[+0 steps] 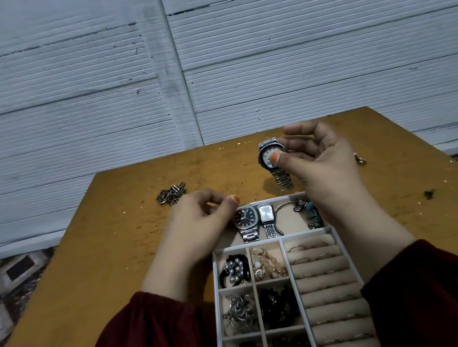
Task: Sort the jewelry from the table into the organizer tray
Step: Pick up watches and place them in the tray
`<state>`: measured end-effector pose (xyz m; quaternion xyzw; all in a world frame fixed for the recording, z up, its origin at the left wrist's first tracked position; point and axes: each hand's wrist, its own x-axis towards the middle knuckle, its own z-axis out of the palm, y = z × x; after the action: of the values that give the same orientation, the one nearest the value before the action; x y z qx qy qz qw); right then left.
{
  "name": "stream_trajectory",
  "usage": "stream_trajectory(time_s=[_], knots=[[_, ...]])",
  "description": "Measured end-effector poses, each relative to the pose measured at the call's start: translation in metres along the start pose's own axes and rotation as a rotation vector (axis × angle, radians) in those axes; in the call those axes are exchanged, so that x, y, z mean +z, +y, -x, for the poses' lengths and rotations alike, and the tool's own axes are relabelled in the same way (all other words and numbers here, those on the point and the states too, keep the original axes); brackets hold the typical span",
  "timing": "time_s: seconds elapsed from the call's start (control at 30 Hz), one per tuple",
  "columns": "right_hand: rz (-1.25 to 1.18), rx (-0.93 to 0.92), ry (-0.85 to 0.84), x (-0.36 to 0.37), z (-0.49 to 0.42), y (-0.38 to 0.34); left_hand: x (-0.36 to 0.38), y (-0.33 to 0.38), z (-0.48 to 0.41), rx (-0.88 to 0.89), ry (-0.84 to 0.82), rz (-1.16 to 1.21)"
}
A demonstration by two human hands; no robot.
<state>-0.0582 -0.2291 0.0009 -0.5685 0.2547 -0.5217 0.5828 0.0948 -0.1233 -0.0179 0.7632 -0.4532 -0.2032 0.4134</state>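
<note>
My right hand pinches a silver watch with a white dial, held above the table just beyond the organizer tray. Its metal band hangs down toward the table. My left hand hovers over the tray's far left corner with fingers curled, holding nothing I can see. In the tray's far compartment lie a dark-dial watch, a rectangular silver watch and a charm bracelet. Small compartments hold pearl pieces, beaded bracelets, silver earrings and black items. Ring rolls on the right carry several rings.
A pile of small metal clasps or chains lies on the brown wooden table to the far left. A small metal piece sits near the right edge. A grey panelled wall stands behind the table.
</note>
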Motion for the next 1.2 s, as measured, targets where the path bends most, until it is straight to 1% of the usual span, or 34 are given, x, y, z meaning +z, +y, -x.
stream_trajectory(time_s=[0.13, 0.23, 0.27, 0.4, 0.6, 0.7, 0.9, 1.07, 1.2], knots=[[-0.003, 0.008, -0.005, -0.002, 0.001, -0.002, -0.002, -0.004, 0.002, 0.048, 0.212, -0.031], [0.014, -0.006, -0.006, -0.003, 0.007, -0.005, -0.001, -0.012, 0.01, 0.006, 0.296, 0.031], [0.013, -0.009, -0.004, -0.003, 0.009, -0.007, 0.0, -0.016, 0.013, -0.01, 0.309, 0.008], [0.001, 0.008, -0.019, 0.002, 0.013, -0.017, -0.003, -0.023, 0.029, -0.068, 0.302, -0.346], [-0.012, 0.111, -0.139, 0.022, 0.024, -0.038, -0.016, -0.037, 0.053, -0.199, 0.222, -0.595], [-0.034, 0.187, -0.2, 0.035, 0.029, -0.042, -0.019, -0.042, 0.056, -0.255, 0.255, -0.617], [-0.029, 0.292, -0.235, 0.051, 0.033, -0.036, -0.014, -0.048, 0.05, -0.268, 0.275, -0.611], [0.041, 0.373, -0.28, 0.055, 0.033, -0.027, -0.014, -0.051, 0.048, -0.265, 0.284, -0.621], [0.125, 0.392, -0.334, 0.057, 0.032, -0.022, -0.014, -0.051, 0.047, -0.266, 0.293, -0.627]])
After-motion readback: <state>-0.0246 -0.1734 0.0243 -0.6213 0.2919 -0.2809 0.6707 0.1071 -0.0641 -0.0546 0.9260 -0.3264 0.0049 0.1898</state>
